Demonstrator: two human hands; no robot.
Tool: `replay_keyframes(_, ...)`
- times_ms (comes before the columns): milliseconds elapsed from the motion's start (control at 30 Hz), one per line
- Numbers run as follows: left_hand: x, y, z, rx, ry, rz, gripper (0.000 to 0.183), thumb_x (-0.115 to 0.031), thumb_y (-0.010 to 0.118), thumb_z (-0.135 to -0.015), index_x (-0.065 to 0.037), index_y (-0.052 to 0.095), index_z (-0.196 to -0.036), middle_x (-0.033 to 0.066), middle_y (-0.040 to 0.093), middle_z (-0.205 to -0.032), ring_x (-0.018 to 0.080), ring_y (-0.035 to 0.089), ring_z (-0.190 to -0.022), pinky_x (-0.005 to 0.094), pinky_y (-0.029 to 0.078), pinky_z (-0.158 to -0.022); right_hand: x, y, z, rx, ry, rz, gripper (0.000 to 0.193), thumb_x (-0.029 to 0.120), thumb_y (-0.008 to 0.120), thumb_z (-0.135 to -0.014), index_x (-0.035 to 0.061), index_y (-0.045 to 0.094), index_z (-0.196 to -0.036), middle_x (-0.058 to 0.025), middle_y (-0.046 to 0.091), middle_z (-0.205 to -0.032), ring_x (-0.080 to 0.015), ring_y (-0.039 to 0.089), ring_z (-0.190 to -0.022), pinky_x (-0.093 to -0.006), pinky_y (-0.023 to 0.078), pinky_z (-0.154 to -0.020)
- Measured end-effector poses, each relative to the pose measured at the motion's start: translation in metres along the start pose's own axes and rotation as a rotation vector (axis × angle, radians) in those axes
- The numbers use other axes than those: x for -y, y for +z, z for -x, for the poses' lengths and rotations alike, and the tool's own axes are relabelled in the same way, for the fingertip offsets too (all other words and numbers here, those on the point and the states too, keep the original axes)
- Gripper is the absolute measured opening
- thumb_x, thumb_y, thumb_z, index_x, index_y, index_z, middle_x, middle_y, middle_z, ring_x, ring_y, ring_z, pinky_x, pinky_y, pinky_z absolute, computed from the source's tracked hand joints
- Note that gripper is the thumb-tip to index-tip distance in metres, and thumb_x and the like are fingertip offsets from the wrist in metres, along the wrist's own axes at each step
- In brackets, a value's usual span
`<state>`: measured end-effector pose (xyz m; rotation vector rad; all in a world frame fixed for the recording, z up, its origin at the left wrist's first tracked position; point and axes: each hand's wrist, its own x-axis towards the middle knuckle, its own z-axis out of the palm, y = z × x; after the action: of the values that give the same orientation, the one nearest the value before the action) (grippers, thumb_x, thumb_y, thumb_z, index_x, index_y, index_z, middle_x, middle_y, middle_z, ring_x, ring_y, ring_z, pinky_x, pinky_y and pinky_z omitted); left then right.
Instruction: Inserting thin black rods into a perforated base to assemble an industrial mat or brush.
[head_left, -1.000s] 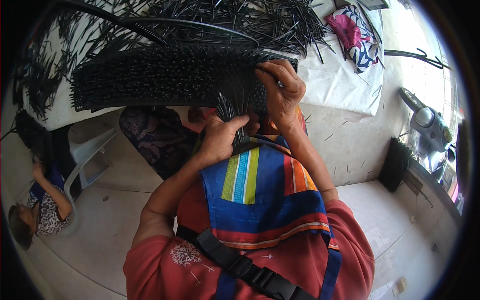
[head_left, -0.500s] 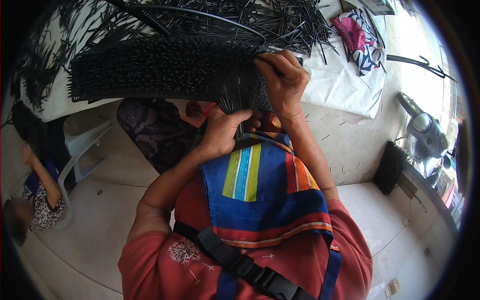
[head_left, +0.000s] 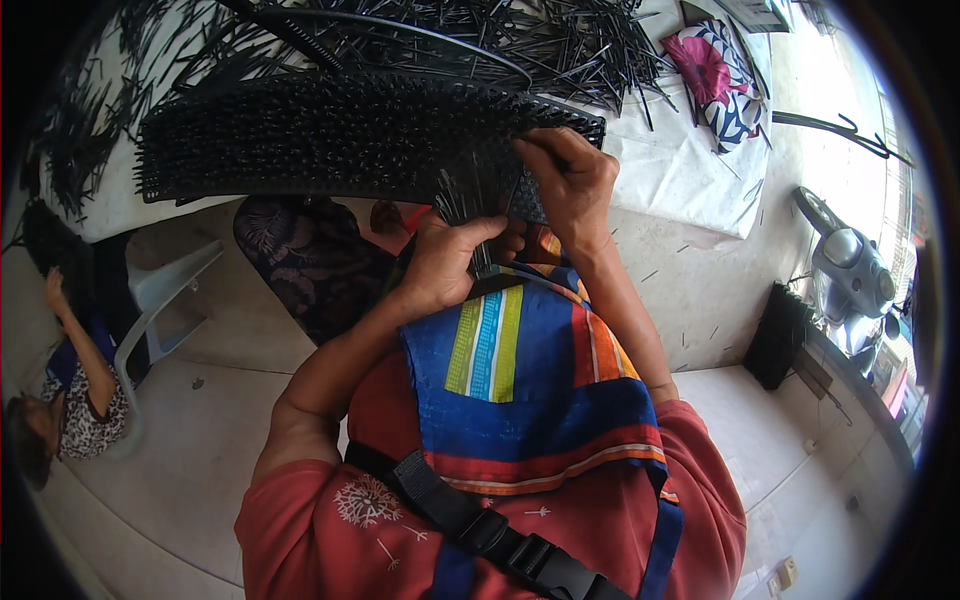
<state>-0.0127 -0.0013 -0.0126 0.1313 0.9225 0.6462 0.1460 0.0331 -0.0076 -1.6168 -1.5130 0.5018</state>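
A long black board [head_left: 300,140], densely filled with rows of small upright black pieces, lies along the table's near edge. My left hand [head_left: 445,255] is closed around a bundle of thin black sticks [head_left: 462,200], which fan out above the thumb, just before the board's near edge. My right hand [head_left: 572,175] is over the board's right end, thumb and fingertips pinched together. Whatever is between those fingertips is too small to make out. At the right end, part of the board's surface shows a dotted, less crowded texture.
Loose black sticks [head_left: 560,50] are heaped on the pale-covered table [head_left: 660,185]. A patterned cloth with a pink flower [head_left: 700,70] lies at the far right. At the left, another person sits near a grey plastic chair [head_left: 165,290]. A motor scooter [head_left: 850,265] stands right.
My right hand has come slightly nearer to me, its fingertips lower over the board's right end. My left hand and the bundle have barely moved. The other person's head and hand have shifted.
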Motion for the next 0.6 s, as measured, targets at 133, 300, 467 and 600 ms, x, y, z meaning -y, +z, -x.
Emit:
replay_keyframes(133, -0.002, 0.008, 0.004, 0.041, 0.021, -0.039, 0.018, 0.004, 0.058, -0.086, 0.001, 0.061, -0.104, 0.0135, 0.069, -0.089, 0.0213, 0.069, -0.074, 0.0293, 0.057, -0.062, 0.005, -0.018, 0.010, 0.400, 0.514, -0.326, 0.014, 0.003, 0.073, -0.078, -0.0028, 0.068, -0.089, -0.0028, 0.066, -0.071, -0.0071, 0.060, -0.069, -0.0231, 0.048, -0.061)
replay_keyframes(300, -0.001, 0.014, 0.008, 0.013, 0.075, -0.068, 0.021, 0.006, 0.056, -0.086, 0.002, 0.061, -0.106, 0.0131, 0.069, -0.090, 0.0207, 0.070, -0.074, 0.0280, 0.058, -0.063, 0.008, -0.022, 0.008, 0.469, 0.786, -0.633, 0.006, 0.002, 0.071, -0.079, 0.0009, 0.067, -0.083, 0.0000, 0.062, -0.067, -0.0032, 0.050, -0.052, -0.0192, 0.037, -0.046)
replay_keyframes(467, -0.005, 0.013, 0.009, 0.056, 0.084, -0.136, 0.018, 0.004, 0.055, -0.087, 0.002, 0.063, -0.104, 0.0129, 0.070, -0.089, 0.0195, 0.070, -0.072, 0.0277, 0.057, -0.061, 0.002, -0.020, 0.007, 0.488, 0.749, -0.578, 0.004, 0.001, 0.070, -0.080, 0.0017, 0.066, -0.081, 0.0014, 0.060, -0.064, -0.0021, 0.045, -0.047, -0.0187, 0.032, -0.042)
replay_keyframes(600, -0.004, 0.013, 0.008, 0.036, 0.115, -0.163, 0.018, 0.003, 0.056, -0.087, 0.001, 0.063, -0.104, 0.0128, 0.070, -0.089, 0.0190, 0.070, -0.072, 0.0270, 0.057, -0.060, -0.004, -0.019, 0.012, 0.414, 0.767, -0.649, 0.004, 0.000, 0.069, -0.081, 0.0020, 0.066, -0.083, 0.0020, 0.057, -0.063, -0.0028, 0.044, -0.047, -0.0192, 0.031, -0.043)
